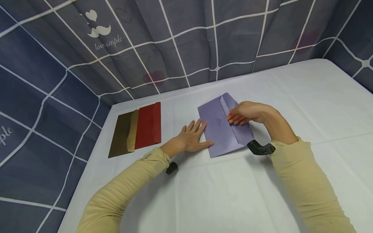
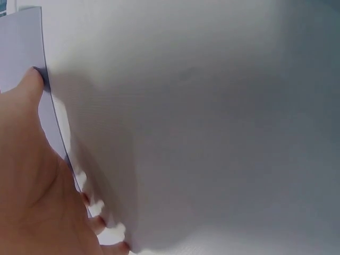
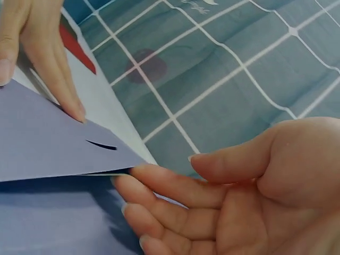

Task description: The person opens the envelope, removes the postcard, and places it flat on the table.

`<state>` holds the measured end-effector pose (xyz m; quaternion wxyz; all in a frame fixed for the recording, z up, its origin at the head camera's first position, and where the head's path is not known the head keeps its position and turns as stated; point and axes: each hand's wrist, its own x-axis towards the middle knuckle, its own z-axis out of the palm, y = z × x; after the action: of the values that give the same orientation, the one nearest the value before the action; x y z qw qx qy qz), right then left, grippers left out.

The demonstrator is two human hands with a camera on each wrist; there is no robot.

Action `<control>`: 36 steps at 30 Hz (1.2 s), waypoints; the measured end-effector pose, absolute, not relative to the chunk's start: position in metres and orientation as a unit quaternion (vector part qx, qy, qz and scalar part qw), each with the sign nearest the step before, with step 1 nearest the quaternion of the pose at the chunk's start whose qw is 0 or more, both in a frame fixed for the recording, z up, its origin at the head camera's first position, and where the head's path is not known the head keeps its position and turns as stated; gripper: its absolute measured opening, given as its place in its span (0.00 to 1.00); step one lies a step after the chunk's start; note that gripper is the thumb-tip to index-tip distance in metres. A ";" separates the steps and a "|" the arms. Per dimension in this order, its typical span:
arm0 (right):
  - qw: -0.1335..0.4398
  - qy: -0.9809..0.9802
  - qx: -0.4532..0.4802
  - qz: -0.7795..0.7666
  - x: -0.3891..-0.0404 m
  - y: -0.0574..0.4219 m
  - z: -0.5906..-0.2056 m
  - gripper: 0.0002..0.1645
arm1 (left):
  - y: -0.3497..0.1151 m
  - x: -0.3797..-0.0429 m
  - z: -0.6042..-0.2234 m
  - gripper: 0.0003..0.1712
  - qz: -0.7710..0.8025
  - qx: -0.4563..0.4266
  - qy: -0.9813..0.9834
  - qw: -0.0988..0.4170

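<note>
A brown-and-gold envelope [image 1: 120, 132] and a red envelope [image 1: 149, 126] lie near the white-covered table [image 1: 215, 197]'s far left corner; a purple envelope [image 1: 217, 134] lies near the far edge's middle.

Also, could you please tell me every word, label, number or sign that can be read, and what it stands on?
"love simple": back curtain, beneath a white heart and moustache; a fold distorts "love".
"ple": left-hand curtain, cut off by the picture's edge.
Left sleeve's cuff: small lettering, unreadable.
Right wrist view: curtain lettering, too blurred to read.
No numbers can be read.
</note>
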<state>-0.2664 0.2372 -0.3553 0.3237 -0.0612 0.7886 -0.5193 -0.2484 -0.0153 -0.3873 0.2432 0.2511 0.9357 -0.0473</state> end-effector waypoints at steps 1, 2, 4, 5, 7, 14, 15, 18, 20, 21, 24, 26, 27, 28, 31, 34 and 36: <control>0.329 0.781 -0.065 -0.527 -0.266 0.240 -0.356 0.23 | -0.015 -0.248 -0.387 0.53 -0.048 0.250 0.936 0.244; 0.334 0.773 -0.070 -0.534 -0.267 0.242 -0.356 0.24 | -0.015 -0.248 -0.388 0.53 -0.047 0.249 0.936 0.244; 0.344 0.759 -0.079 -0.548 -0.267 0.246 -0.356 0.25 | -0.015 -0.248 -0.388 0.54 -0.046 0.248 0.937 0.243; 0.348 0.752 -0.081 -0.554 -0.267 0.248 -0.357 0.25 | -0.015 -0.248 -0.388 0.54 -0.046 0.248 0.937 0.242; 0.354 0.739 -0.084 -0.568 -0.268 0.251 -0.359 0.26 | -0.015 -0.248 -0.388 0.54 -0.046 0.250 0.936 0.242; 0.362 0.705 -0.090 -0.603 -0.269 0.254 -0.363 0.26 | -0.017 -0.250 -0.388 0.54 -0.051 0.258 0.935 0.240; 0.363 0.702 -0.091 -0.605 -0.269 0.255 -0.363 0.26 | -0.017 -0.250 -0.388 0.54 -0.051 0.259 0.934 0.239; 0.368 0.689 -0.088 -0.618 -0.270 0.256 -0.365 0.26 | -0.018 -0.251 -0.388 0.54 -0.051 0.261 0.934 0.239; 0.373 0.671 -0.083 -0.636 -0.271 0.257 -0.367 0.26 | -0.018 -0.251 -0.388 0.54 -0.049 0.262 0.934 0.239; 0.375 0.659 -0.077 -0.648 -0.271 0.257 -0.368 0.26 | -0.018 -0.251 -0.388 0.53 -0.049 0.263 0.933 0.239; 0.381 0.620 -0.062 -0.683 -0.273 0.255 -0.370 0.25 | -0.019 -0.251 -0.387 0.53 -0.046 0.264 0.933 0.241; 0.382 0.600 -0.054 -0.700 -0.274 0.255 -0.370 0.23 | -0.019 -0.252 -0.387 0.53 -0.045 0.265 0.932 0.242; 0.383 0.593 -0.053 -0.706 -0.274 0.255 -0.370 0.22 | -0.019 -0.252 -0.386 0.53 -0.045 0.265 0.932 0.243; 0.383 0.588 -0.053 -0.711 -0.274 0.255 -0.370 0.21 | -0.020 -0.252 -0.386 0.53 -0.045 0.265 0.932 0.243; 0.384 0.576 -0.055 -0.719 -0.274 0.256 -0.371 0.20 | -0.020 -0.253 -0.386 0.54 -0.050 0.265 0.932 0.243; 0.382 0.575 -0.048 -0.722 -0.274 0.257 -0.371 0.21 | -0.020 -0.253 -0.387 0.54 -0.051 0.265 0.932 0.243; 0.379 0.577 -0.040 -0.723 -0.274 0.258 -0.372 0.22 | -0.020 -0.253 -0.387 0.54 -0.050 0.264 0.932 0.243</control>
<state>-0.2741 0.2583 -0.3719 0.3786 -0.0400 0.5768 -0.7227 -0.2530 -0.0203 -0.3872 0.2430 0.2636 0.9322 -0.0503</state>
